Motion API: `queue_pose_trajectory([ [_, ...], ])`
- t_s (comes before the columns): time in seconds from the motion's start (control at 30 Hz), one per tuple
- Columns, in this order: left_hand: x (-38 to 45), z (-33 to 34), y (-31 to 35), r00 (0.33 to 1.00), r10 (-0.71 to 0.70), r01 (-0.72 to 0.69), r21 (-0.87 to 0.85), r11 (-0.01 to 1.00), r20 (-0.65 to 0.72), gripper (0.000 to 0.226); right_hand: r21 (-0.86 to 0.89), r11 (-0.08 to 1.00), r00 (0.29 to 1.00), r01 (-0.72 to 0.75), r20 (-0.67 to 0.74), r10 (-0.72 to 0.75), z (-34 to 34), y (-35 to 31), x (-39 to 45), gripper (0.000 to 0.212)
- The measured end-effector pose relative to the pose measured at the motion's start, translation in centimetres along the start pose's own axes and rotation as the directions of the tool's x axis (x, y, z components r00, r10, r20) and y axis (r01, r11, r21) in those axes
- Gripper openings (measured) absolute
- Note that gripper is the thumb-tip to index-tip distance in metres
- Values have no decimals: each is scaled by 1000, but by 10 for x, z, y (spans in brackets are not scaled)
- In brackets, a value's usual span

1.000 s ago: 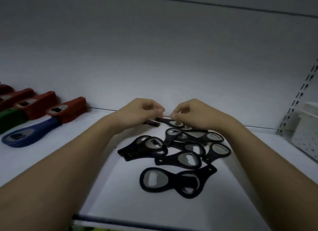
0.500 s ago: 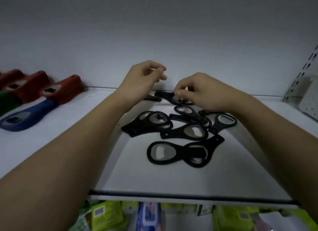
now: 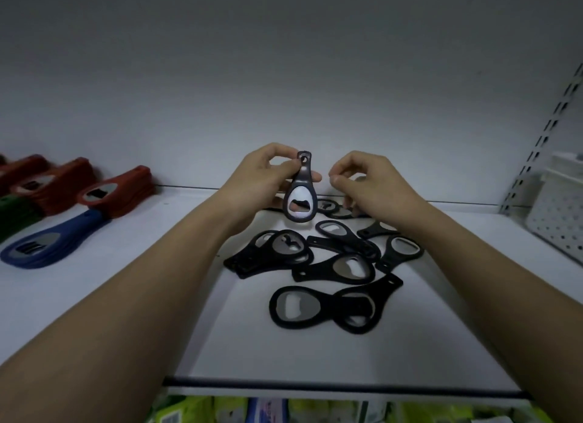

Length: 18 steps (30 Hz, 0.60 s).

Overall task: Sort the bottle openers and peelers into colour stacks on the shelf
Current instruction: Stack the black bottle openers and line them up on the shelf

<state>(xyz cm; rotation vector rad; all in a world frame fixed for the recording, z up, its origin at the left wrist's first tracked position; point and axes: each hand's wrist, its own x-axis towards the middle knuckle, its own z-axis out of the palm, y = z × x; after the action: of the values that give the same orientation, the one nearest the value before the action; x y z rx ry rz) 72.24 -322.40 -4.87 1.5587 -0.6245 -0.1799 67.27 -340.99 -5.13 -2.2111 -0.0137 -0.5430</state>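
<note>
— One black bottle opener (image 3: 300,192) is lifted off the shelf (image 3: 110,296)?
— Yes. It hangs upright, hole end up, its shiny metal head low; the left hand (image 3: 262,180) pinches its narrow handle.
— And the right hand (image 3: 369,183)?
— Fingers curled, holding nothing, just beside it.
— The others?
— Loose black openers (image 3: 328,271) lie overlapping below; red stacks (image 3: 123,192) and a blue stack (image 3: 47,246) sit left.
— Containers?
— A white perforated basket (image 3: 558,214) on the right; its contents are hidden.
</note>
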Motion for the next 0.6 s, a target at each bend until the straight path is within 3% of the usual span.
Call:
queue_pose_trajectory([
  [0.13, 3, -7, -3, 992, -40, 32, -63, 997, -118, 14, -342, 939, 996, 36, 93, -4, 1, 14, 2, 15],
  [0.27, 2, -12, -1, 975, -69, 56, -70, 996, -209, 13, -361, 932, 994, 47, 106, -9, 13, 10, 2, 30],
  [0.5, 1, -11, 3, 955, -136, 76, -228, 971, -264, 16, -375, 927, 989, -18, 131, 72, 25, 7, 5, 34],
  [0.6, 4, -6, -1, 947, -134, 70, -220, 973, -292, 24, -351, 936, 986, -26, 147, 82, 20, 5, 2, 33],
])
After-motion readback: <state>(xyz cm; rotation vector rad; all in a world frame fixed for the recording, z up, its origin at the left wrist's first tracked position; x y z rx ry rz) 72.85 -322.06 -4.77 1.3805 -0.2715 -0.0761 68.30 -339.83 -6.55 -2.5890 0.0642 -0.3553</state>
